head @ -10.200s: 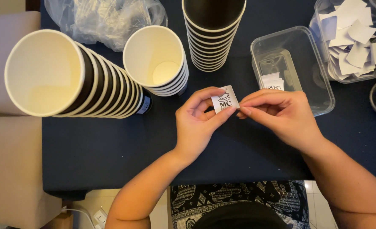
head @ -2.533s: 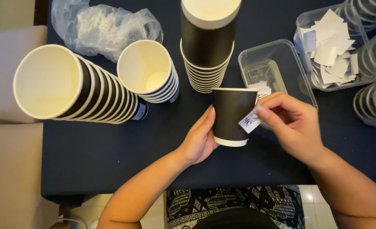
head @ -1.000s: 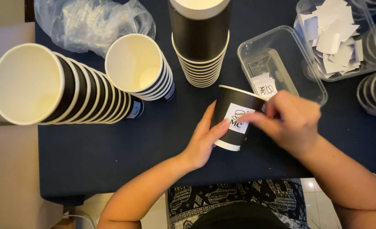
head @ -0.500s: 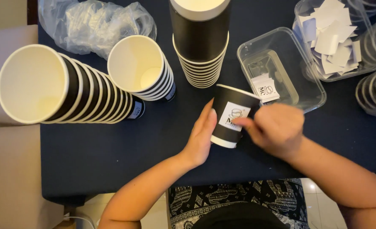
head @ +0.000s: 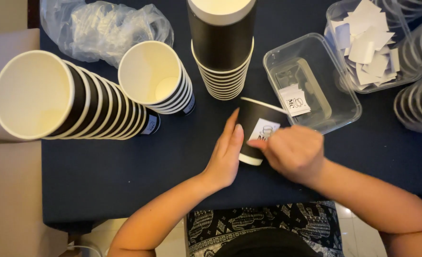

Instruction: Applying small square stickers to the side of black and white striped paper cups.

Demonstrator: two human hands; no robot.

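A single black paper cup (head: 253, 124) stands on the dark blue table (head: 125, 176), tilted slightly. A white square sticker (head: 263, 130) with a small cup drawing sits on its side. My left hand (head: 225, 154) steadies the cup from the left, fingers flat against its wall. My right hand (head: 292, 152) is curled in a loose fist, with a fingertip pressing on the lower edge of the sticker.
A tall stack of black cups (head: 222, 45) stands behind. Two more stacks (head: 58, 100) (head: 159, 81) lean at left. A clear tub (head: 315, 81) holds printed stickers; another tub (head: 370, 43) holds white backing papers. Crumpled plastic wrap (head: 111, 28) lies at back left. Clear lids (head: 418, 102) are stacked at right.
The sticker went from my fingers onto the cup's side. My right hand slid down and left across it, and the cup shifted slightly toward me.
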